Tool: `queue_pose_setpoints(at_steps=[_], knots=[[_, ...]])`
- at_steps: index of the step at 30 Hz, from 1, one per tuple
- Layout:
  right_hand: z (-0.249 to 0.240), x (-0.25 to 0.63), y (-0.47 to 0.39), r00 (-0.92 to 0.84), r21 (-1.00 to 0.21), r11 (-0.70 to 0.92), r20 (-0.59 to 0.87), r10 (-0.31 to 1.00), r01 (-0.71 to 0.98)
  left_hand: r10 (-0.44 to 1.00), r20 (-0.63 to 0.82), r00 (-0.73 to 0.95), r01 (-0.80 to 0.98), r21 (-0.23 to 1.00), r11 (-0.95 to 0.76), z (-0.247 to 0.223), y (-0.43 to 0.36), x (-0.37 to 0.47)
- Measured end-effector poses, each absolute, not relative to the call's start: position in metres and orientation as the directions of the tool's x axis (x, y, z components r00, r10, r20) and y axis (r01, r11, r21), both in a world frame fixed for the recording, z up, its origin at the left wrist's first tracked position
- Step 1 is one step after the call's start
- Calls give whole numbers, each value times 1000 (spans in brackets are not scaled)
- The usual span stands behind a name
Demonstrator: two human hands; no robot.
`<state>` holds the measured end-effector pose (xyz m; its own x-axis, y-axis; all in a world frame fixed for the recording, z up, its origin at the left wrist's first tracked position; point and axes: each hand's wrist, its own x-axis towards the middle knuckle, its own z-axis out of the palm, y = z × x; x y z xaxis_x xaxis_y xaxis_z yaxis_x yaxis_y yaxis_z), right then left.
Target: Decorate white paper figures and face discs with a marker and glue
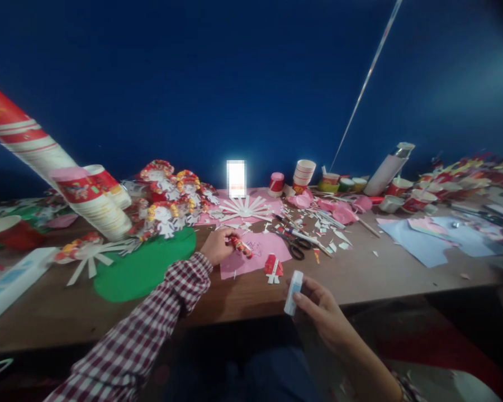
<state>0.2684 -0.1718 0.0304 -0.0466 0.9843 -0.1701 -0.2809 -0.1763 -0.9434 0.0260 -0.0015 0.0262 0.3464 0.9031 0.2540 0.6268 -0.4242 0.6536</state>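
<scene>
My left hand (pixel 218 245) reaches over the table with its fingers closed on a small red and gold paper cutout (pixel 243 248). Under it lies a pink paper sheet (pixel 235 269) with dark scribbles. At the table's front edge, my right hand (pixel 318 304) grips a white and blue glue stick (pixel 293 293), tilted slightly. Between the hands rests a small red and white paper piece (pixel 273 268) on the wood. Scissors (pixel 297 245) with dark handles lie beyond it, touching the pink sheet's right side.
Paper figures (pixel 163 212) and a green paper shape (pixel 146 273) occupy the left, beside a long leaning cup stack (pixel 67 167). White paper strips (pixel 247 207) fan out at the back. Scraps (pixel 337 234), a tilted flask (pixel 388 173) and blue sheets (pixel 419 240) lie rightward.
</scene>
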Motion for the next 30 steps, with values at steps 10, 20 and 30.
queue_pose_setpoints(at_steps=[10, 20, 30], knots=[[27, 272, -175, -62, -950, -162, -151, 987, -268, 753, 278, 597, 539, 556, -632, 32, 9, 16], [29, 267, -173, -89, -944, -183, -164, 982, -276, 610, 81, 789, 613, -31, -789, 56, -4, -22], [27, 261, -171, -119, -938, -179, -150, 982, -296, 640, 199, 742, 669, -172, -723, 43, -68, 19]])
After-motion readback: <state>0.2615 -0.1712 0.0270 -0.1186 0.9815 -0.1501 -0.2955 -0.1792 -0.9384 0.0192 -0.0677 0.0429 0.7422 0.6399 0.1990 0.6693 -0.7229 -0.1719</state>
